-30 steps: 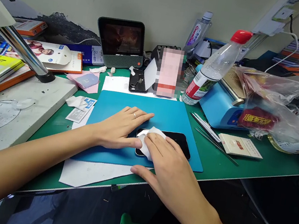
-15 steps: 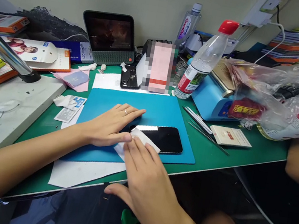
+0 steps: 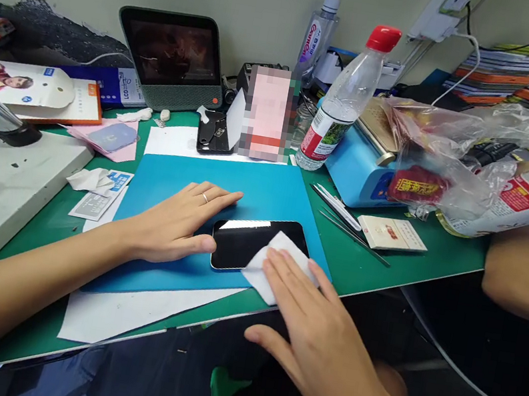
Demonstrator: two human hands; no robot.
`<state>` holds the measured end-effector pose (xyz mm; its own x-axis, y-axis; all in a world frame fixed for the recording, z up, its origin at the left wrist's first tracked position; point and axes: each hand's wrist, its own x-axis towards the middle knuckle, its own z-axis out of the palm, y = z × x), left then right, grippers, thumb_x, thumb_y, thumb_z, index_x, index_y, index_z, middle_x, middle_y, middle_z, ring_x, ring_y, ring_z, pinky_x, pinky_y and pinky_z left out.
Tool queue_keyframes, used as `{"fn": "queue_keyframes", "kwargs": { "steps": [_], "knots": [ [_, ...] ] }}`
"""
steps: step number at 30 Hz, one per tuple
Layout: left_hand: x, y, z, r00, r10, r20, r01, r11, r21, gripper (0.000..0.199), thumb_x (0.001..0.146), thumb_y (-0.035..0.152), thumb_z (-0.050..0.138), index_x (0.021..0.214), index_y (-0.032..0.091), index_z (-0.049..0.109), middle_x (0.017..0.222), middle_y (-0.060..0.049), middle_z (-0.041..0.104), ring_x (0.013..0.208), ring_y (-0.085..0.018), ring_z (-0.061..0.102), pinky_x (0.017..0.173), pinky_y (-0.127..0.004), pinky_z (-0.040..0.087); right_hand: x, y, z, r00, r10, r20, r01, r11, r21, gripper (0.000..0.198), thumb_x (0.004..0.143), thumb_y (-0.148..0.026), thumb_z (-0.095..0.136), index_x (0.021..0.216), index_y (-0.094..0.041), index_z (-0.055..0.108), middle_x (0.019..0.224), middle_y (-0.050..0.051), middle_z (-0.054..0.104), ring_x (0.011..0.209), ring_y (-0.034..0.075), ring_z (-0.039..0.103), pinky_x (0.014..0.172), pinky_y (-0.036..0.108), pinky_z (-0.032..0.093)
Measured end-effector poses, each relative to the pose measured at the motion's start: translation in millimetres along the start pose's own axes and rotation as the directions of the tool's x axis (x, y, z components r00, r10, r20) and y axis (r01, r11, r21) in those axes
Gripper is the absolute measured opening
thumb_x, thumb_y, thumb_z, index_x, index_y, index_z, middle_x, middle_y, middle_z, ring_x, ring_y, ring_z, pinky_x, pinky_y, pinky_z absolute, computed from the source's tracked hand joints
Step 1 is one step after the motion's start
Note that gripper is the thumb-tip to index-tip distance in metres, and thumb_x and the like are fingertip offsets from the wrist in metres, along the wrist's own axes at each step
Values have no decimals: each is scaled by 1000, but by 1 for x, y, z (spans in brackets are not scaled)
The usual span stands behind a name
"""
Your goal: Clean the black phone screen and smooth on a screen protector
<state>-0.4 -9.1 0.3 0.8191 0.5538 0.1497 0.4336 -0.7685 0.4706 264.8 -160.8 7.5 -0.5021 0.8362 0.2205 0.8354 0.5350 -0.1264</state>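
A black smartphone lies face up on a blue mat. My left hand rests open on that mat, fingers spread, with the thumb against the phone's left edge. Under the fingers of my right hand is a folded white wipe. These fingers press the wipe onto the right end of the screen, and part of it hangs over the phone's near edge. The wipe and hand hide the phone's lower right corner.
Tweezers, a white pen-like tool and a cigarette-like pack lie right of the mat. Behind stand a red-capped bottle, a blue device and a smart display. Another person's arm is at right.
My right hand has slid the wipe rightward across the phone, from its left end to its right end. My left hand stays by the phone's left edge. The view has shifted slightly.
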Motion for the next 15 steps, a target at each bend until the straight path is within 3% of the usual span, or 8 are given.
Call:
{"fn": "queue_keyframes", "kwargs": {
  "steps": [7, 11, 15],
  "knots": [
    [1, 0, 0, 1000, 22, -12, -22, 1000, -2, 102, 94, 86, 12, 158, 11, 36, 148, -20, 53, 126, -37, 49, 108, -55, 35, -5, 17, -9, 1000, 4, -31, -5, 999, -46, 61, 103, -50, 52, 147, -8, 52, 146, 17, 63, 139, 31, 57, 118, 53, 44],
    [1, -1, 0, 1000, 26, -17, -26, 1000, -7, 101, 95, 85, 13, 158, 9, 36, 145, -21, 55, 124, -37, 50, 107, -57, 36, 28, 8, -8, 1000, 19, -24, -19, 1000, 9, 63, 95, -55, 64, 138, -9, 59, 139, 17, 67, 136, 32, 58, 120, 51, 41],
    [0, 0, 1, 999, 26, -25, -26, 1000, 0, 99, 95, 85, 12, 159, 13, 36, 144, -20, 55, 124, -37, 50, 107, -57, 36, 68, 3, -9, 999, 21, 47, -22, 1000, 20, 53, 94, -57, 65, 120, -11, 68, 122, 16, 73, 121, 32, 65, 117, 54, 42]
  ]
}}
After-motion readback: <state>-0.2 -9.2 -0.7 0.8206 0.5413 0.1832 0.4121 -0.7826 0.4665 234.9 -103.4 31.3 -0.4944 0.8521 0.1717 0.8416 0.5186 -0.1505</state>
